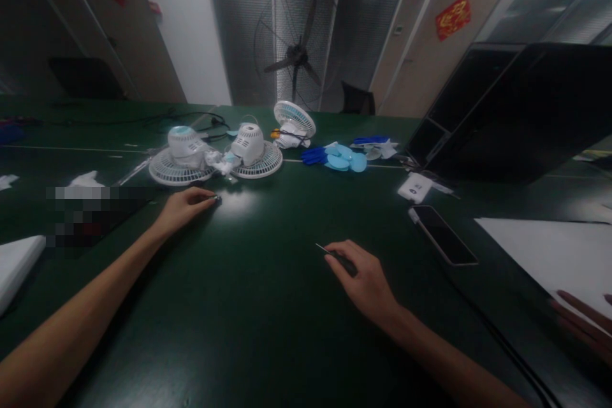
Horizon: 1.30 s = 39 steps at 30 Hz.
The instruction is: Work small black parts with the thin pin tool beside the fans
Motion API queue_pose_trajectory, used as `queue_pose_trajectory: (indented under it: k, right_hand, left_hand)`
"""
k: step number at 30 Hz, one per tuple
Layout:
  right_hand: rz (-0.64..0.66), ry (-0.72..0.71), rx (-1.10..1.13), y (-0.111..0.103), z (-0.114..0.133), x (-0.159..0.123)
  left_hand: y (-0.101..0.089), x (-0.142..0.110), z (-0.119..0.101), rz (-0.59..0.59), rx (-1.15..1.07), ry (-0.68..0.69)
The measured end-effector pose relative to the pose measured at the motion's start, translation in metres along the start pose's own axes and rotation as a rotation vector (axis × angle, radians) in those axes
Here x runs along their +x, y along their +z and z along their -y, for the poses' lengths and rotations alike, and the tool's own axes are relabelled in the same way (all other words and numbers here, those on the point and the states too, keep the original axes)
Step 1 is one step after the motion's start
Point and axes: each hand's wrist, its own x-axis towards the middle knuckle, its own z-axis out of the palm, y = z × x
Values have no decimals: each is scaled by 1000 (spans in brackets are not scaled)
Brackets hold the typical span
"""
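Observation:
My left hand (184,209) pinches a small, dark, shiny piece (218,200) just above the green table, in front of the fans; its kind is too small to make out. Between the thumb and fingers of my right hand (361,274) is a thin screwdriver-like tool (322,247), its slim metal shaft pointing left and its other end hidden in the hand. Nearest the left hand, a white fan (184,156) lies grille-down, and a second white fan (253,152) rests the same way beside it. Crumpled clear wrapping (220,162) lies between them.
A third fan (294,124) stands tilted behind. Light-blue fan blades (347,158) and dark-blue parts lie right of it. Farther right are a white box (415,187), a phone (444,234), cables and a large black monitor (526,108). Another person's hand (583,319) touches white paper (554,248).

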Motion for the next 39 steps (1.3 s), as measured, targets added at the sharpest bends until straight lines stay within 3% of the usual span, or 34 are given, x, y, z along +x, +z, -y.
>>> queue_pose_trajectory:
  k: [3,6,9,11,14,25,39]
  right_hand:
    - [44,-26,10,-1,2,0]
    - [121,-86,-12,-1,5,-1]
    - [163,-168,-65,-1,8,-3]
    - [174,-208,-84,-1,9,-4]
    - [191,-224,-109,-2,11,-6]
    - [218,-258,-214,1,12,-6]
    - [203,-405,-376,3,1,-11]
  left_hand:
    - [19,-17,-36,186,-6,155]
    - [59,-50,-87,408,-67,382]
    - [100,-87,-130,497,-62,544]
    - [117,-104,-145,517,-49,586]
    - [123,-113,-151,535,-49,591]
    - [118,-111,-149,576,-80,660]
    - [116,-110,-149,587,-101,648]
